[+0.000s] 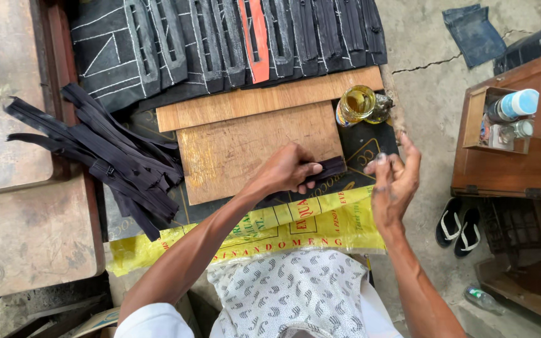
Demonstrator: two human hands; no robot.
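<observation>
The left hand [289,169] presses a black zipper strip [327,168] flat against the wooden board [245,150], fingers closed over its near end. The right hand [392,178] hovers just right of the strip, fingers loosely spread and holding nothing, their tips apparently smeared. A glass jar of yellowish liquid [358,103] stands just beyond, at the far right corner of the board. A pile of black zippers [114,156] lies to the left, and stitched black panels [220,44] lie on the far side. The step in hand looks like coating the strip; the next move calls for steady pressure while the right fingertips meet the strip.
</observation>
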